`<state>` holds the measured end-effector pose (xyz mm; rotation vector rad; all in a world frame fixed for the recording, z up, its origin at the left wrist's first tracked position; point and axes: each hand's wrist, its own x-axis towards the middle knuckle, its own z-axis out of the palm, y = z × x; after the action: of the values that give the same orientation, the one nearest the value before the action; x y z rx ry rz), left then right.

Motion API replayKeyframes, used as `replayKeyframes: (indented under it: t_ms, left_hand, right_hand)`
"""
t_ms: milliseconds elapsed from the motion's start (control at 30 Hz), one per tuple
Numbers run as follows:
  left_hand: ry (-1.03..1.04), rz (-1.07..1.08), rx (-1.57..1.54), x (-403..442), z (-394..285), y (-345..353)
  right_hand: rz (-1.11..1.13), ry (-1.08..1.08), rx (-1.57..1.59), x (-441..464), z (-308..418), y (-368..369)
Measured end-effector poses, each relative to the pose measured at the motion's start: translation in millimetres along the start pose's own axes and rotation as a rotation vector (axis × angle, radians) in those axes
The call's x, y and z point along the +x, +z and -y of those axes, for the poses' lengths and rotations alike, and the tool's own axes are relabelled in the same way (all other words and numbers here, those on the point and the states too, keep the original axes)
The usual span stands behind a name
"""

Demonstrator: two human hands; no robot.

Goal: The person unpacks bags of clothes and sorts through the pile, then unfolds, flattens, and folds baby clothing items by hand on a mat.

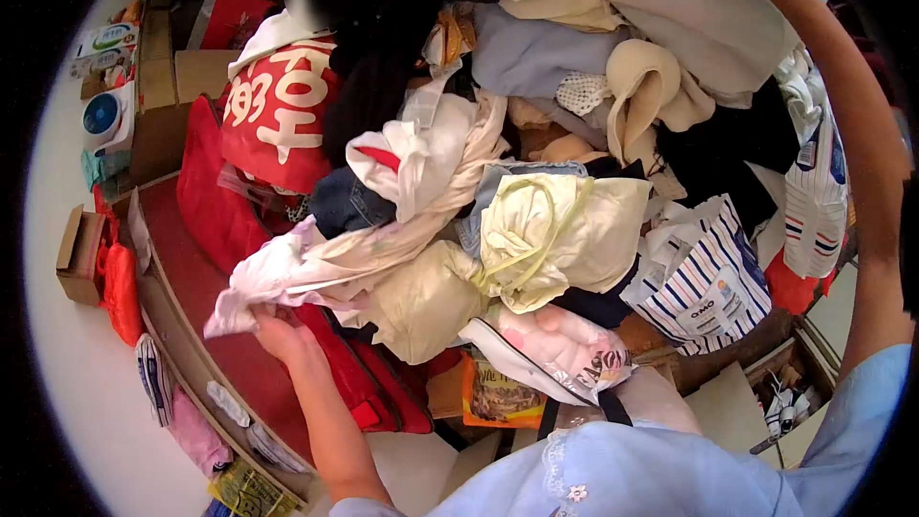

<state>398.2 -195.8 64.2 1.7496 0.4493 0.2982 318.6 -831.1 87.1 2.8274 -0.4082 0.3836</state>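
At the lower left, my left hand (278,330) is closed on the end of a long white and pale pink cloth (335,263). The cloth stretches, twisted, up into a heap of clothes. Beside it lies a pale yellow garment (565,230) with thin green-yellow ties, bundled up. A dark denim piece (352,203) lies just above the cloth. Along the right side my right arm (866,163) reaches up to the top edge, near a large pale fabric (684,14) with an orange patch; the hand itself is out of view.
A red bag with white lettering (280,110) sits at the upper left of the heap. Beige bra cups (641,86) lie toward the back, and a striped bag (704,282) at the right. Cardboard boxes (153,96) line the left; an open drawer (790,393) is lower right.
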Motion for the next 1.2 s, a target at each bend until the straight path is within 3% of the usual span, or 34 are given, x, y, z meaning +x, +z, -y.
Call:
replayKeyframes:
  t_ms: [67, 133, 200, 267, 333, 400, 500, 600, 800, 900, 1000, 1067, 1200]
  left_hand:
    - [0.159, 0.13, 0.212, 7, 13, 13]
    - [0.681, 0.552, 0.691, -5, 0, 51]
    - [1.144, 0.213, 0.964, -52, 4, 109]
    - [1.119, 0.661, 0.823, -93, -11, 157]
    - [1.197, 0.868, 1.001, -122, 9, 196]
    - [1.216, 0.988, 0.975, -147, 23, 229]
    - [1.088, 0.943, 1.233, -147, 55, 248]
    - [0.799, 0.864, 1.488, -118, 68, 232]
    - [0.818, 1.125, 0.994, -55, 98, 184]
    - [0.638, 1.326, 0.921, -64, 73, 165]
    - [0.922, 1.579, 0.84, -93, 54, 144]
    - [0.95, 1.546, 0.63, -118, 47, 124]
    - [0.87, 1.334, 0.549, -119, 48, 98]
  right_hand:
    - [-0.07, -0.003, -0.033, -4, 5, 4]
    - [-0.071, 0.009, -0.025, -5, 4, 4]
    - [-0.061, 0.003, 0.002, -1, 2, 6]
    - [-0.029, -0.014, 0.044, 3, -4, 11]
    - [-0.009, 0.009, 0.035, 1, 4, 2]
    - [-0.003, 0.016, -0.024, 2, 3, 5]
    - [-0.013, 0.006, -0.126, 6, -8, 19]
    - [-0.036, -0.015, -0.11, 7, -12, 23]
    - [-0.07, -0.003, -0.049, 4, -1, 14]
    - [-0.039, 0.058, -0.026, 4, 11, 5]
    - [-0.01, 0.096, -0.028, 3, 17, -2]
    - [-0.044, 0.074, -0.03, 4, 19, -1]
    - [-0.006, 0.052, -0.129, 7, 4, 11]
